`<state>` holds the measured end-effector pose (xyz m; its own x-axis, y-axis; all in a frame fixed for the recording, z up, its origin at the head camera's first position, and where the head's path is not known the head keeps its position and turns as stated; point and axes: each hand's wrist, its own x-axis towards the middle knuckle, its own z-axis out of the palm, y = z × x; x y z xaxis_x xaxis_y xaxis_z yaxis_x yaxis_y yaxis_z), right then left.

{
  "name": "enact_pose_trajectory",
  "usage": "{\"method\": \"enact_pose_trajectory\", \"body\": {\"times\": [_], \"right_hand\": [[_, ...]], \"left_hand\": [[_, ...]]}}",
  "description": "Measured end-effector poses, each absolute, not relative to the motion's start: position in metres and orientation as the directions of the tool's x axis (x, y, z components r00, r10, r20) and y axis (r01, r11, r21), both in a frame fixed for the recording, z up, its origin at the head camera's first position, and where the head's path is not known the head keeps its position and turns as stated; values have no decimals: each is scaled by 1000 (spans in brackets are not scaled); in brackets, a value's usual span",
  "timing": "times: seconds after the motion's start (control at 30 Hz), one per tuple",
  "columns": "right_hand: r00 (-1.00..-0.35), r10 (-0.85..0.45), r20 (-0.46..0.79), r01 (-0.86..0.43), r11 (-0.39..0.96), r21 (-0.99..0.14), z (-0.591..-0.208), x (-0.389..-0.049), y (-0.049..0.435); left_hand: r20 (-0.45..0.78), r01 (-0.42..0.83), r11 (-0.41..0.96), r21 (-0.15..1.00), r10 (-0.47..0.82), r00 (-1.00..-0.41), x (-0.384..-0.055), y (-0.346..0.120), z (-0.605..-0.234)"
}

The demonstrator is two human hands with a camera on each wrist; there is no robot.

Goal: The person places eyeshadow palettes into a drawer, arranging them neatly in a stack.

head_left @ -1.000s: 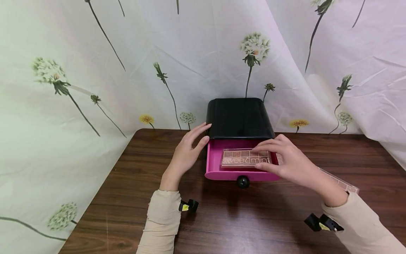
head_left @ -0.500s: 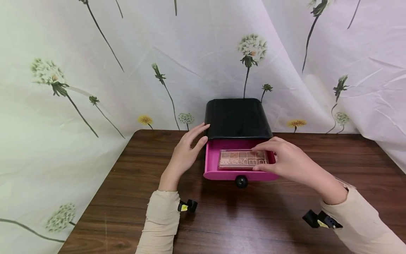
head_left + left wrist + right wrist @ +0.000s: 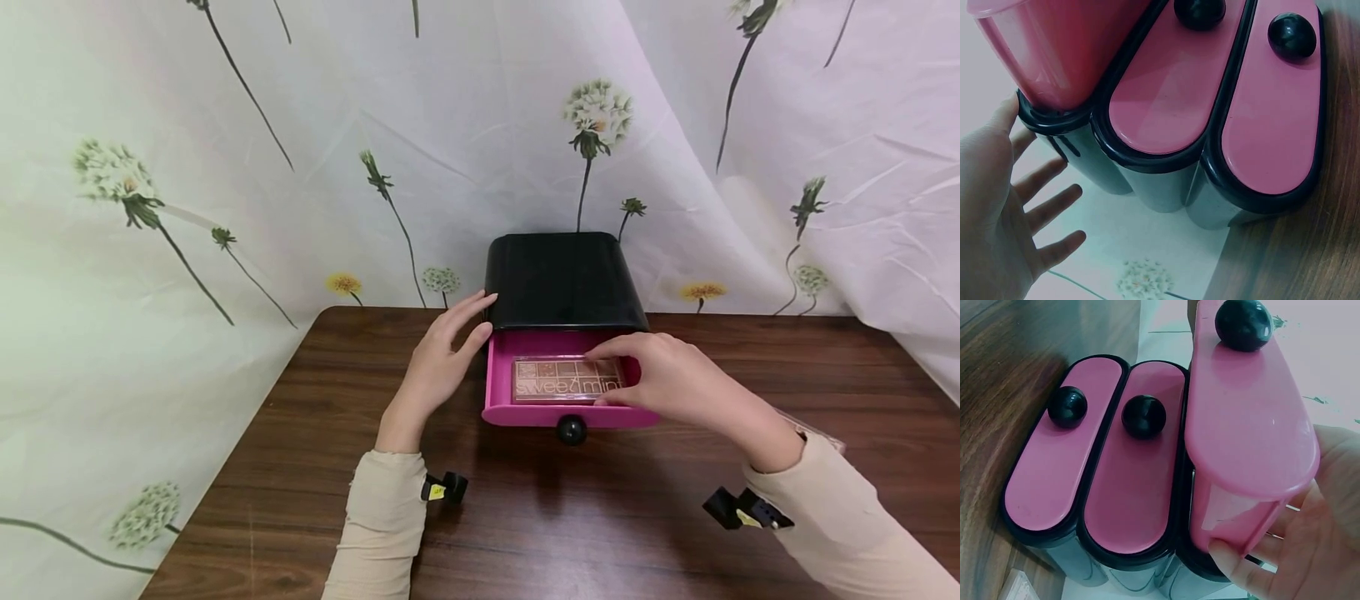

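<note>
A black drawer cabinet [image 3: 562,279] stands at the back of the wooden table [image 3: 570,525]. Its pink top drawer [image 3: 498,383] is pulled out, with a black knob [image 3: 572,429] on the front. A "sweet mint" eyeshadow palette [image 3: 558,379] lies flat inside it. My right hand [image 3: 667,379] reaches in from the right, fingers curled over the palette's right end and thumb at the drawer's front rim. My left hand [image 3: 442,362] rests with straight fingers against the cabinet's left side. The right wrist view shows the pulled-out drawer [image 3: 1247,425] above two closed ones, with my thumb [image 3: 1229,553] on its edge.
A flower-printed cloth [image 3: 225,167] hangs behind and to both sides of the table. Part of another flat clear-edged case [image 3: 817,429] shows under my right forearm. Two lower pink drawers [image 3: 1129,487] stay closed. Bare wood lies in front of the cabinet.
My right hand has lowered the palette from the drawer's rim down into the drawer and shifted slightly left. The left hand has stayed against the cabinet.
</note>
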<state>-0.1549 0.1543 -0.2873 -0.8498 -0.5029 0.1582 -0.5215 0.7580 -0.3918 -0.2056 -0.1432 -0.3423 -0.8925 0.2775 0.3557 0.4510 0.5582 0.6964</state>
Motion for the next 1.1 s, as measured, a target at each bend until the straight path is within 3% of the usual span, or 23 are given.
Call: {"method": "enact_pose_trajectory", "body": {"times": [0.4, 0.67, 0.9, 1.1], "right_hand": [[-871, -471, 139, -482, 767, -424, -287, -153, 158], [-861, -457, 223, -497, 664, -558, -283, -145, 176], [-855, -404, 324, -517, 633, -576, -283, -137, 194], [-870, -375, 321, -489, 562, -667, -287, -129, 208]], "left_hand": [[355, 452, 567, 689, 280, -892, -206, -142, -342], [360, 453, 570, 686, 276, -891, -206, -142, -343], [359, 451, 571, 686, 273, -892, -206, -143, -342], [362, 453, 568, 687, 273, -891, -206, -143, -344]]}}
